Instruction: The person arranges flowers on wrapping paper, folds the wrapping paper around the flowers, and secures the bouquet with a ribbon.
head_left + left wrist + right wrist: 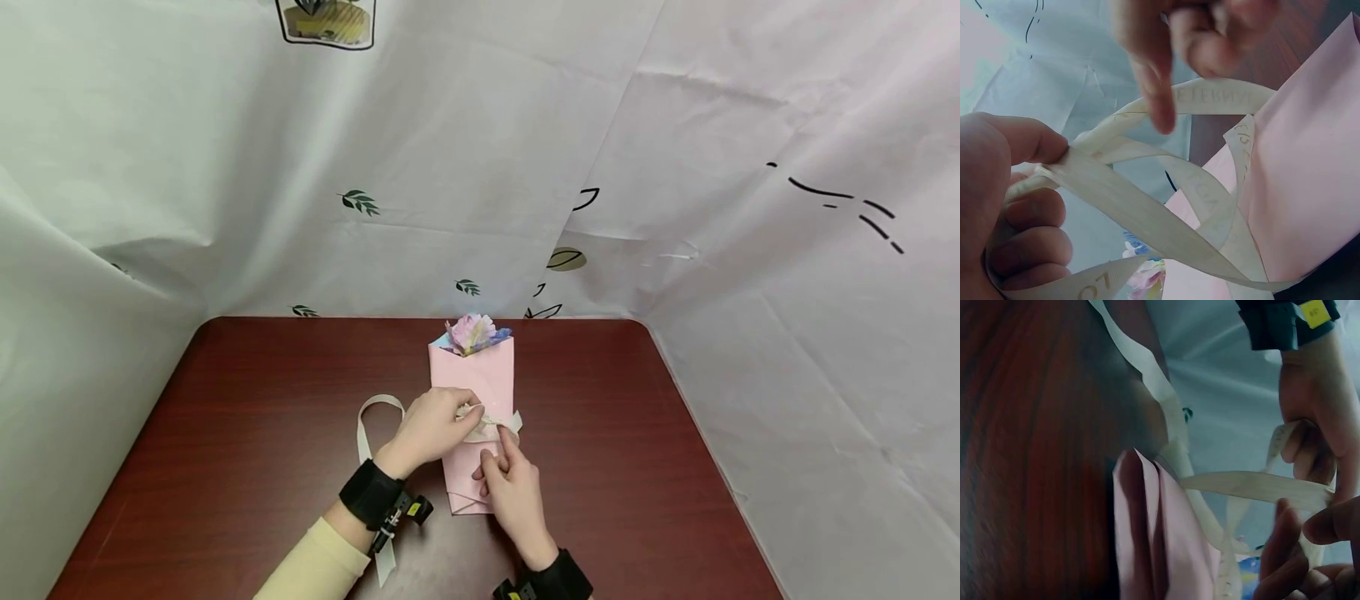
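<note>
On the table lies a small flower bouquet in a pink paper wrap (487, 373), a pink and blue flower (472, 332) showing at its far end. Cream ribbon (1129, 199) with gold lettering goes around the wrap's middle and crosses in loops above it. My left hand (435, 423) pinches the ribbon between thumb and finger, its other fingers curled around a ribbon length. Close beside it, my right hand (517, 493) reaches in with the index finger extended to the ribbon loop, its other fingers bent. In the left wrist view that fingertip (1163, 119) overlaps the loop.
A long ribbon tail (386, 563) passes under my left wrist toward the near side, with a curve of it lying left of the bouquet. The brown wooden table (255, 425) ends at a pale printed cloth (465, 150) behind and along the sides. Both wrists carry black straps with cameras.
</note>
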The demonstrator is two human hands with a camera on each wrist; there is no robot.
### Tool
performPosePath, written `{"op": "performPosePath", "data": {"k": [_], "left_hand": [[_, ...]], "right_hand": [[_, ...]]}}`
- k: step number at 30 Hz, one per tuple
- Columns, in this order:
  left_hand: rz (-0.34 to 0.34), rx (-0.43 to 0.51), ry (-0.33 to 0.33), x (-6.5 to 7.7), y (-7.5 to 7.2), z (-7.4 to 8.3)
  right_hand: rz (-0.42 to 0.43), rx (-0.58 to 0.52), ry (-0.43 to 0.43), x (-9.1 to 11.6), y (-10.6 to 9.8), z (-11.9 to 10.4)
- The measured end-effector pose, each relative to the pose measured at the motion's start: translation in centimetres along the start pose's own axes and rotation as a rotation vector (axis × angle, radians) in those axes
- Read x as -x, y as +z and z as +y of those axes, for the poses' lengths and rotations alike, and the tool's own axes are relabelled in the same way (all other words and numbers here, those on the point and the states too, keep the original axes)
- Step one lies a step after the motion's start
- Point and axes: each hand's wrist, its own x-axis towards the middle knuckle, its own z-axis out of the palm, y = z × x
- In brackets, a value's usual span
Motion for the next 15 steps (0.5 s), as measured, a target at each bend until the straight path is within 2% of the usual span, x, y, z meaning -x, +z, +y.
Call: {"op": "performPosePath", "data": {"k": [2, 7, 11, 15], "left_hand": [[-0.023, 0.022, -0.017, 0.1, -0.1, 0.0], [-0.084, 0.065, -0.011, 0.3, -0.2, -0.1], [-0.089, 0.050, 0.015, 0.4, -0.3, -0.5], [-0.106, 0.058, 0.010, 0.8, -0.9, -1.3]], "right_hand": [[-0.033, -0.020, 0.014, -0.2, 0.3, 0.1], [-0.080, -0.043, -0.026, -1.3, 0.7, -0.1], [-0.045, 0.013, -0.039, -2.2, 0.3, -0.3], [-0.024, 0.027, -0.046, -2.7, -1.0, -0.5]]}}
